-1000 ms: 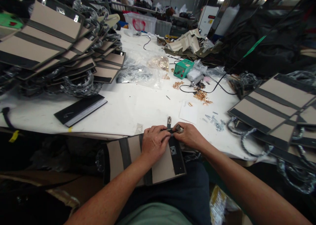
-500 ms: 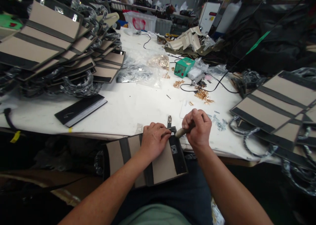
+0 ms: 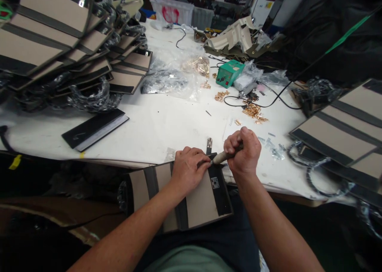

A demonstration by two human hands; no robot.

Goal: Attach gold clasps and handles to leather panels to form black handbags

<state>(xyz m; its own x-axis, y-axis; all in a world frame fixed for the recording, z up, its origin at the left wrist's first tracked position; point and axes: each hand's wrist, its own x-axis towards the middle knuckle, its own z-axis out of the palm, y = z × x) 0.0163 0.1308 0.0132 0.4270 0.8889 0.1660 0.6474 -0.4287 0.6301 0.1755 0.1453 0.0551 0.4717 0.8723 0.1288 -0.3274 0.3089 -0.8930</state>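
Note:
An unfinished bag (image 3: 200,208), beige with dark strips, lies tilted across my lap against the table's front edge. My left hand (image 3: 189,168) rests on it, fingers curled and thumb pressed near the far right corner. In a fist, my right hand (image 3: 244,150) grips a tool with a thick grey-beige shaft (image 3: 220,157). Its tip meets the dark end strip beside my left fingertips; what lies exactly under the tip is hidden. On that strip sits a square metal plate (image 3: 215,182). A small strap with a metal fitting (image 3: 209,144) sticks out beyond the bag's far edge.
Stacked bag pieces (image 3: 47,29) with plastic-wrapped handles fill the left; more bag pieces (image 3: 343,128) lie at right. A green box (image 3: 229,73) with a black cable stands behind gold-coloured fittings (image 3: 253,110) and flat metal plates (image 3: 277,152). A black folded piece (image 3: 95,129) lies front left.
The camera view has shifted slightly. The tool tip is now closer to my left fingertips, and the small metal plate seen there before is covered. Both hands keep their grips.

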